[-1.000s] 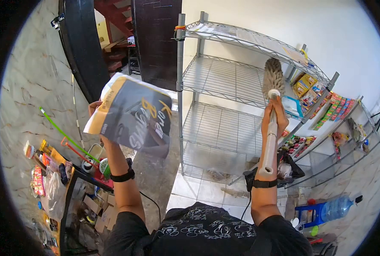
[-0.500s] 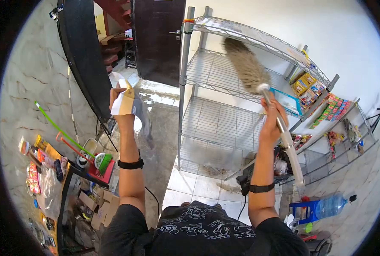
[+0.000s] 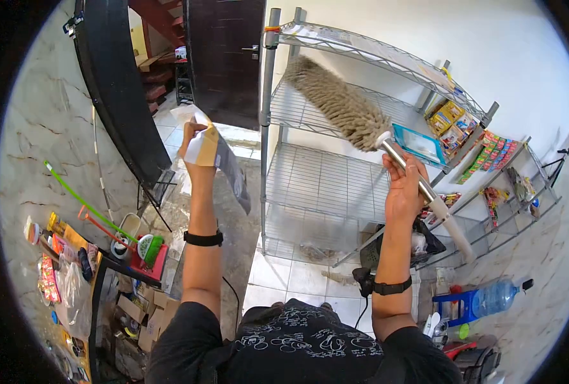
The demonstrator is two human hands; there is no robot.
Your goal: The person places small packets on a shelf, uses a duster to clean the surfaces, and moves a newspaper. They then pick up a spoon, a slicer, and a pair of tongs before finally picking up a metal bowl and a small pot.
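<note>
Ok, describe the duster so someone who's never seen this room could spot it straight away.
Find the grey wire rack against the white wall. In front of its upper shelves the right hand holds up a pale pole, and the duster is the shaggy grey-brown head on its end. It is the only fluffy thing there; the snack packs nearby are flat and colourful.

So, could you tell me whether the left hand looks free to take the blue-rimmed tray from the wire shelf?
Probably not: the left hand is clamped on a folded bag, well left of the shelf post, while the blue-rimmed tray lies beyond the right hand and duster.
</note>
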